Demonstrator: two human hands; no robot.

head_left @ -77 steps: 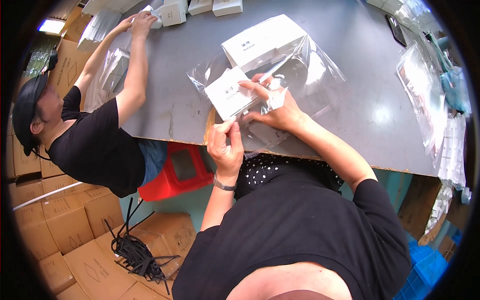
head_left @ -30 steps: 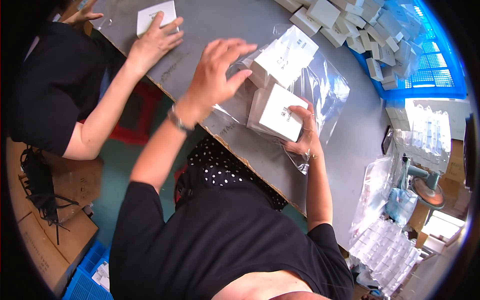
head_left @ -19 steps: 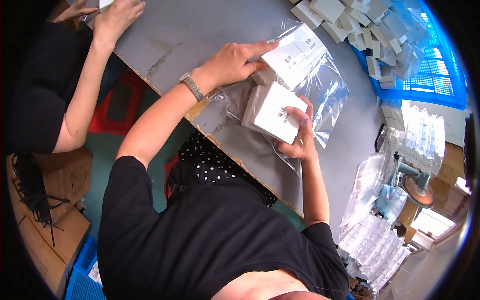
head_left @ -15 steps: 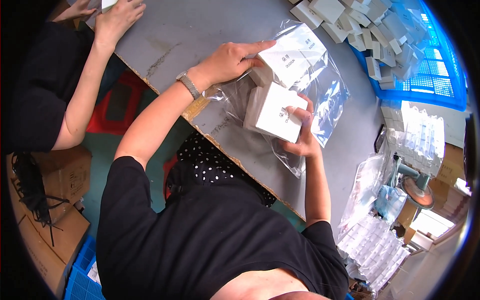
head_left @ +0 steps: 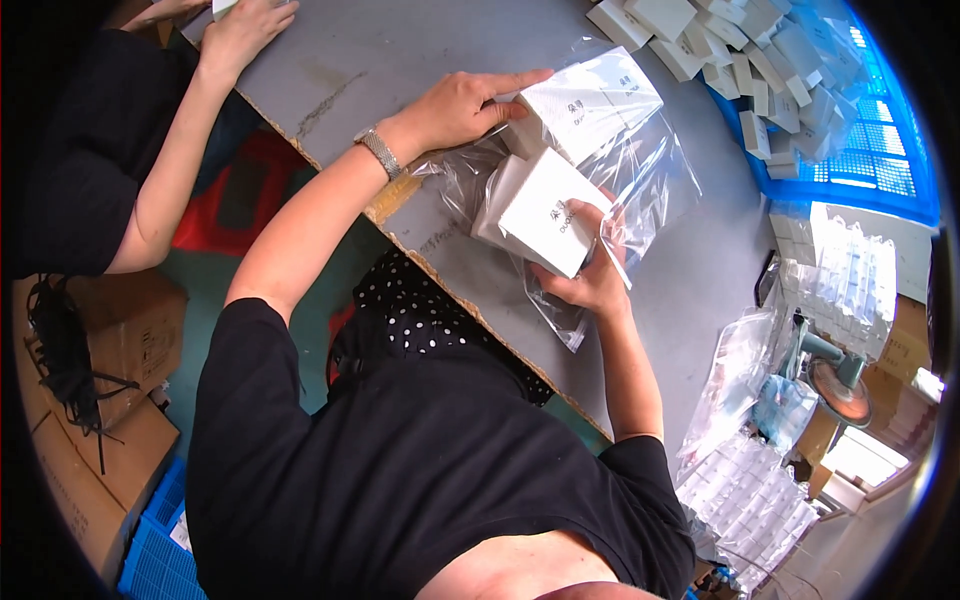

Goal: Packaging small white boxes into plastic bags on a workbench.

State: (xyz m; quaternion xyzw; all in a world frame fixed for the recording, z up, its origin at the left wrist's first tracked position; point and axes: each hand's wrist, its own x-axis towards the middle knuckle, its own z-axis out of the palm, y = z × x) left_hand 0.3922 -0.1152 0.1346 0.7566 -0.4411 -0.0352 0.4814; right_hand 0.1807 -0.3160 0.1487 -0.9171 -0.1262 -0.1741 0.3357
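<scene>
My right hand grips a white box that sits inside a clear plastic bag, held just above the grey table. My left hand, with a metal watch on the wrist, lies with its fingers stretched over a stack of white boxes under the same plastic film. The held box is tilted, its printed face up.
A pile of several white boxes lies at the table's far end beside a blue crate. A co-worker's hand presses a white item at the upper left. Cardboard boxes and bagged goods crowd the floor.
My left hand came from the air down onto the stack of boxes. My right hand keeps the box in the bag, shifted slightly.
</scene>
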